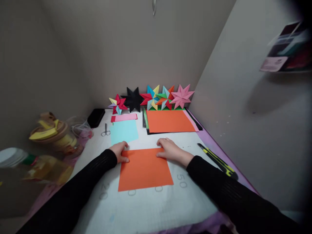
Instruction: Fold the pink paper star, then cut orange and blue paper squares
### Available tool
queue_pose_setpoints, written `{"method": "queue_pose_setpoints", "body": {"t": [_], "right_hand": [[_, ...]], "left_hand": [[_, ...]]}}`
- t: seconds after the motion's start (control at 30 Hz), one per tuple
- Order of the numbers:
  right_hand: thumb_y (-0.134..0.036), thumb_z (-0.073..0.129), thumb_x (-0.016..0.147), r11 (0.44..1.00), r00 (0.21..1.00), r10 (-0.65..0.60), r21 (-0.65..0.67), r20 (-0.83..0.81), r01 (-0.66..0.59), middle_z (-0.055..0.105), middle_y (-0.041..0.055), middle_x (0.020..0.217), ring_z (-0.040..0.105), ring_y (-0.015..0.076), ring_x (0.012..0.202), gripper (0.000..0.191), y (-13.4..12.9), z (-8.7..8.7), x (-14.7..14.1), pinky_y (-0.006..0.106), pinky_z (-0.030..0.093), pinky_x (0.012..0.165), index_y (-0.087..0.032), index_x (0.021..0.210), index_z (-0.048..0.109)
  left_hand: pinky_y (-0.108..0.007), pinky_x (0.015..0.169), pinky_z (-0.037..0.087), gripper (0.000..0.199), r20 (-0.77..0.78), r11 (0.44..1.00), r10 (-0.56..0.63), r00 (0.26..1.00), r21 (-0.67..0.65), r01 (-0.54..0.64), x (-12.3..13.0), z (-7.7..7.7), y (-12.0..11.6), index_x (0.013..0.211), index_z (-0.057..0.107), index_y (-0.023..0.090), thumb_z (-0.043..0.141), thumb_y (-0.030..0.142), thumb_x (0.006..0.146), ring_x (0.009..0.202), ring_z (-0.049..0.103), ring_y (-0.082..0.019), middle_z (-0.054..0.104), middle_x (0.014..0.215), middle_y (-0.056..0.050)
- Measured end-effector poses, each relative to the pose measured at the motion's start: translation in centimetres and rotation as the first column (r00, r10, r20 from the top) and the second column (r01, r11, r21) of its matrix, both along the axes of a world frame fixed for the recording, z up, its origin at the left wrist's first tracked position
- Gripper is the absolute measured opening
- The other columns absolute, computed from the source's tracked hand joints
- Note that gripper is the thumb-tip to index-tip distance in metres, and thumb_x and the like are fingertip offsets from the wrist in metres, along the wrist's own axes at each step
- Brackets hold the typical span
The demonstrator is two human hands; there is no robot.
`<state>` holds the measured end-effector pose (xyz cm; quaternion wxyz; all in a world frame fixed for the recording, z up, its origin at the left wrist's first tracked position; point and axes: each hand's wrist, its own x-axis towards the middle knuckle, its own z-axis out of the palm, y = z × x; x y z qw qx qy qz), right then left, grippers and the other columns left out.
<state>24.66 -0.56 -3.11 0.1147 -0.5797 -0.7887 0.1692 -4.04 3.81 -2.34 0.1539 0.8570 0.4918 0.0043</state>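
Observation:
A sheet of orange paper (146, 172) lies flat on the white mat in front of me. My left hand (119, 151) is at its far left corner, thumb resting on the sheet and fingers curved just past the far edge. At the far right corner, my right hand (172, 150) has its thumb on the paper and its fingers reaching beyond the edge. Both hands show a gap between thumb and fingers. Just past my left hand is a light blue sheet (124, 131). A stack of paper topped by an orange sheet (172, 122) lies beyond my right hand.
Several folded paper stars (133, 99) lean on the back wall. Small scissors (105, 130) and a black case (96, 117) are at left, near a jar (65, 139) and a bottle (46, 167). A yellow-black utility knife (216, 161) lies right; pink strips (124, 117) lie behind.

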Motion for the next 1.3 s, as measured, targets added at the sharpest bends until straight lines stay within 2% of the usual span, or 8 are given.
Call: {"method": "queue_pose_setpoints", "body": {"t": [0.17,0.27,0.33,0.53,0.67,0.87,1.13,1.3], "right_hand": [[-0.023,0.062,0.077,0.996,0.996,0.067,0.069,-0.053,-0.063,0.06,0.0016,0.076,0.054,0.0152,0.071,0.009,0.5,3.6,0.7,0.026,0.041,0.068,-0.018,0.07,0.058],[-0.021,0.047,0.088,0.917,0.99,-0.035,0.39,-0.14,0.088,0.06,0.0075,0.087,0.052,0.0208,0.087,0.016,-1.8,5.0,1.6,0.035,0.039,0.081,-0.018,0.079,0.059],[-0.017,0.046,0.087,0.831,0.994,0.034,0.556,-0.103,0.029,0.061,0.0075,0.087,0.051,0.0219,0.088,0.018,-3.9,4.5,2.0,0.038,0.037,0.082,-0.019,0.075,0.059],[-0.016,0.047,0.085,0.907,0.986,0.167,0.394,-0.016,-0.147,0.06,0.0064,0.079,0.052,0.0216,0.083,0.016,-8.5,0.0,0.7,0.039,0.041,0.082,-0.018,0.075,0.059],[-0.02,0.046,0.087,0.943,0.966,0.248,0.248,-0.078,-0.223,0.063,0.0109,0.107,0.051,0.0245,0.107,0.024,-9.1,-0.3,-3.2,0.043,0.036,0.098,-0.015,0.105,0.061],[-0.047,0.045,0.088,0.883,0.891,0.454,-0.123,-0.026,-0.454,0.015,0.0122,0.153,0.01,0.0277,0.142,0.074,-9.0,-1.2,-6.9,0.049,0.013,0.114,-0.013,0.147,0.015],[-0.046,0.042,0.087,0.996,0.962,-0.064,-0.038,0.267,0.077,0.022,0.0103,0.152,0.008,0.0355,0.141,0.066,-7.9,-2.6,-0.2,0.061,0.015,0.107,-0.014,0.143,0.029],[-0.043,0.038,0.087,0.859,0.783,-0.51,0.264,0.356,0.439,0.038,0.0171,0.144,0.03,0.0383,0.133,0.063,-9.1,-2.6,7.7,0.061,0.029,0.099,-0.011,0.141,0.031]], "left_hand": [[-0.025,0.068,0.045,0.019,0.109,0.988,-0.096,0.989,0.135,0.081,-1.0,3.8,-0.2,0.08,0.069,0.018,0.052,0.026,0.082,0.072,0.058,-0.015,0.062,0.078,-0.004],[-0.028,0.066,0.044,0.021,0.22,0.75,-0.304,0.927,0.655,0.09,-3.6,5.6,-2.8,0.094,0.071,0.023,0.052,0.025,0.086,0.07,0.055,-0.016,0.062,0.076,-0.005],[-0.029,0.064,0.042,0.024,0.156,0.641,-0.36,0.92,0.757,0.123,-5.3,5.4,-4.9,0.103,0.068,0.027,0.055,0.019,0.085,0.068,0.054,-0.016,0.064,0.074,-0.004],[-0.039,0.081,0.047,0.031,0.004,0.819,-0.425,0.905,0.428,0.383,-6.5,0.3,-8.6,0.109,0.065,0.025,0.044,0.037,0.091,0.095,0.061,-0.024,0.069,0.107,-0.009],[-0.047,0.102,0.036,0.055,0.013,0.915,-0.325,0.946,0.259,0.31,-3.7,-1.3,-9.9,0.138,0.042,0.019,0.042,0.045,0.089,0.131,0.038,-0.029,0.042,0.143,-0.014],[-0.053,0.107,0.03,0.095,-0.211,0.979,-0.205,0.956,-0.023,0.205,0.6,-3.2,-14.6,0.142,0.03,0.007,0.056,0.065,0.072,0.137,0.024,-0.035,0.023,0.148,-0.021],[-0.05,0.099,0.041,0.059,-0.209,0.967,-0.059,0.976,0.23,0.108,-2.0,-4.1,-17.4,0.116,0.065,0.014,0.051,0.058,0.079,0.122,0.049,-0.036,0.052,0.133,-0.016],[-0.049,0.097,0.041,0.038,-0.091,0.905,-0.089,0.992,0.408,0.119,-1.0,-3.5,-14.8,0.114,0.065,0.021,0.044,0.04,0.088,0.116,0.055,-0.031,0.06,0.127,-0.01]]}}
